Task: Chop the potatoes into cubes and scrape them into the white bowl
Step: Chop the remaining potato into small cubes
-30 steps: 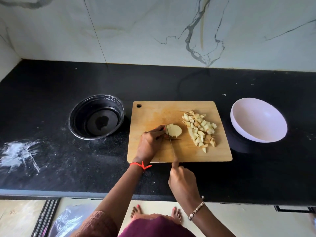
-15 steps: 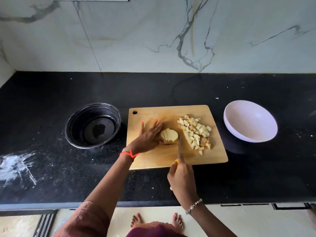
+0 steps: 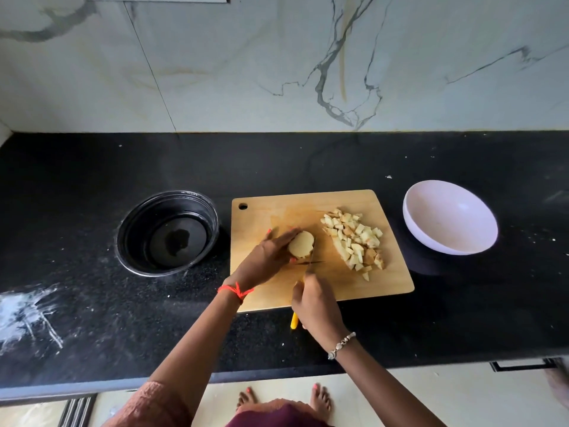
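A white marble-veined wall (image 3: 277,72) stands behind a black speckled stone table (image 3: 308,161). A white powdery smear (image 3: 27,312) marks the table at far left.

A rectangular wooden cutting board (image 3: 292,211) lies flat at the centre of the table. A round black bowl (image 3: 138,217) sits just beside the board's left edge. A round white bowl (image 3: 449,217) sits near the board's right edge, not touching it, with no potato in it.

A pile of pale potato cubes (image 3: 354,241) occupies the right half of the board.

The left hand (image 3: 264,260) holds a peeled potato piece (image 3: 301,245) on the board, left of the pile, fingers along its far side and thumb on its near side. The right hand (image 3: 317,303) is wrapped round a yellow-handled knife (image 3: 294,321); the blade tip sits at the near right edge of the potato piece. The two hands are close together, not touching.

A red thread (image 3: 235,289) circles the left wrist; a beaded bracelet (image 3: 341,345) circles the right.
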